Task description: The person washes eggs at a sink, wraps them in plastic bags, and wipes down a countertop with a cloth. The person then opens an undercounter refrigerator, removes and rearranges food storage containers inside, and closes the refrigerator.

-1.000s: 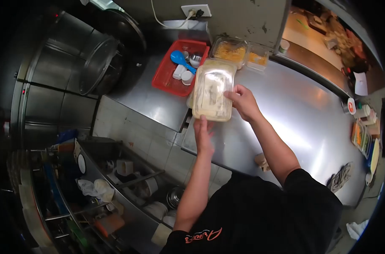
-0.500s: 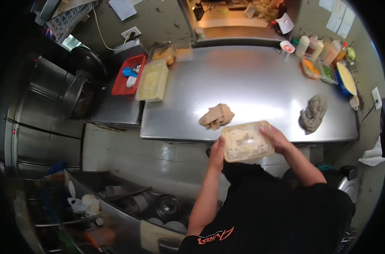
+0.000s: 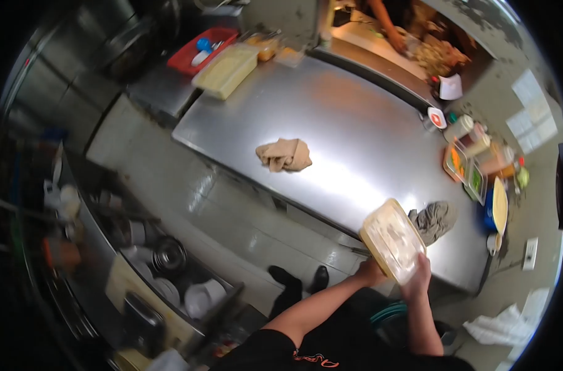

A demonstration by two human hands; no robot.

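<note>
A lidded, pale rectangular container (image 3: 394, 240) is tilted over the front edge of the steel table (image 3: 257, 105). My left hand (image 3: 371, 272) grips it at its lower left side, the fingers partly hidden by it. The lower right corner is held by my right hand (image 3: 417, 277). Just behind the container lies a crumpled grey cloth (image 3: 437, 221). A brown cloth (image 3: 285, 154) rests further left on the table.
A yellowish lidded container (image 3: 226, 71) and a red basket (image 3: 195, 60) are at the back left. Bottles (image 3: 459, 128), vegetable containers (image 3: 456, 162) and a blue bowl (image 3: 495, 207) line the right side. A co-worker's hand (image 3: 398, 42) shows through the opening. A sink (image 3: 170, 272) holds dishes.
The view has turned and moved right. Both hands have carried the pale container from beside the red basket to the table's front right, near the grey cloth. A co-worker's arm has appeared in the opening.
</note>
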